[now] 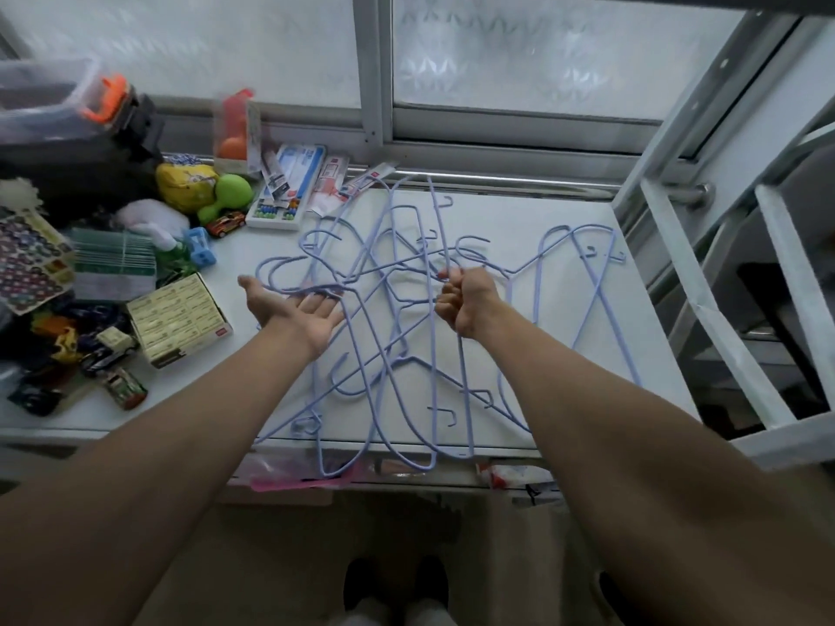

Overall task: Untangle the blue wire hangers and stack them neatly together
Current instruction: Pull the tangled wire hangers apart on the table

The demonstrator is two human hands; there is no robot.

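Several light blue wire hangers (384,354) lie in a tangled heap across the white tabletop (569,336), some poking over its front edge. One more blue hanger (583,264) lies apart at the right. My right hand (465,300) is closed in a fist around wires near the middle of the tangle. My left hand (293,305) is palm up with fingers spread, and its fingertips slide under a curved wire at the left side of the heap.
Clutter fills the left of the table: a box of small packets (178,318), toy cars (117,381), a green toy (226,196), stationery packs (289,192), a sticker sheet (27,264). A window runs behind. A white metal frame (705,282) stands at the right.
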